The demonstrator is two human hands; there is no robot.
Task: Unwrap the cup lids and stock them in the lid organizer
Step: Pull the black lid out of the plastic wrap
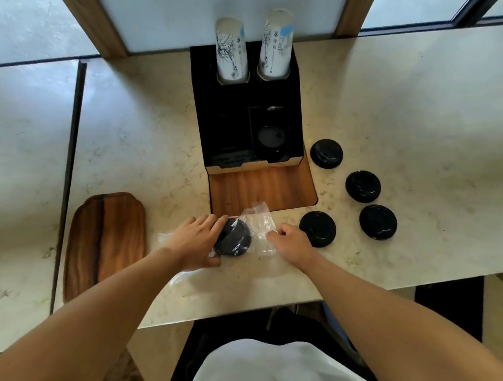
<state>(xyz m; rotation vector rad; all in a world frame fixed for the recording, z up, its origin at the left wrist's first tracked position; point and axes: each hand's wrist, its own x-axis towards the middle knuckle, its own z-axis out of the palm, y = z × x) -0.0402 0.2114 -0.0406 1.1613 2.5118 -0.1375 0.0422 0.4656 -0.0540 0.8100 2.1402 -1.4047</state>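
A black cup lid (232, 241) lies on the counter inside a clear plastic wrapper (260, 223). My left hand (195, 242) grips the lid through the wrapper from its left side. My right hand (288, 240) pinches the wrapper's right end. Behind them stands the black lid organizer (295, 117) with a black lid (270, 136) in its right front slot; the left slot looks dark and I cannot tell its contents. Several bare black lids (325, 153) (363, 186) (378, 222) (317, 228) lie on the counter to the right.
Two stacks of white paper cups (231, 49) (277, 43) rise from the organizer's back holes. A wooden tray (106, 238) lies at the left. A wooden panel (262, 188) sits in front of the organizer. More clear wrapper (181, 277) lies under my left forearm, near the counter's front edge.
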